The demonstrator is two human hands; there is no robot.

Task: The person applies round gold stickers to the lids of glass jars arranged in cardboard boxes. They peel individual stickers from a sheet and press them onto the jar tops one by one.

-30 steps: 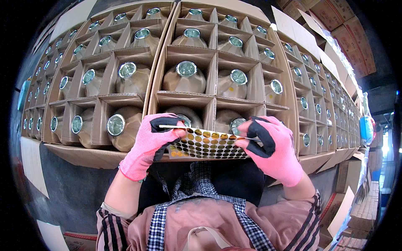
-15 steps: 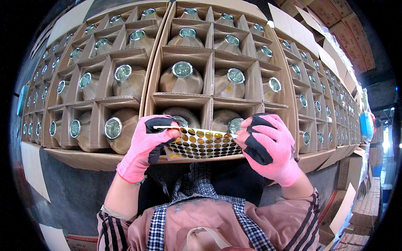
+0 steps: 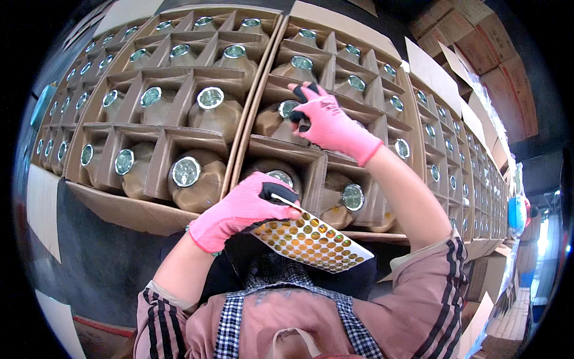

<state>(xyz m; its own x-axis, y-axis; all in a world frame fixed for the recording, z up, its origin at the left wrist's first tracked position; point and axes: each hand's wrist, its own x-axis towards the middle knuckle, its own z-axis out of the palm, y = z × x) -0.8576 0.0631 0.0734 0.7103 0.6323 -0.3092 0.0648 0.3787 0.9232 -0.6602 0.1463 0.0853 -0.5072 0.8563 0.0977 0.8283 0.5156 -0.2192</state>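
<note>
My left hand [image 3: 244,206], in a pink glove with black fingertips, pinches the upper edge of a white sheet of round, shiny gold stickers [image 3: 317,242]. The sheet hangs tilted in front of the cartons. My right hand [image 3: 335,125], gloved the same way, is stretched over the middle carton [image 3: 239,137]. Its thumb and a finger come together beside the mouth of a clear glass bottle [image 3: 274,122], while other fingers stick out; anything between them is too small to make out. Another glass bottle [image 3: 280,175] stands behind my left hand, partly hidden by it.
Open cartons with cardboard dividers hold bottles, one per cell, at left [image 3: 143,206] and in a long row at right [image 3: 460,161]. Flaps [image 3: 433,69] stick up between them. Stacked brown boxes [image 3: 490,54] stand at the far right. A blue object [image 3: 517,212] is at the right.
My right hand has left the sticker sheet and moved up and left to a bottle. My left hand still holds the sheet, now tilted down to the right. The view has shifted.
</note>
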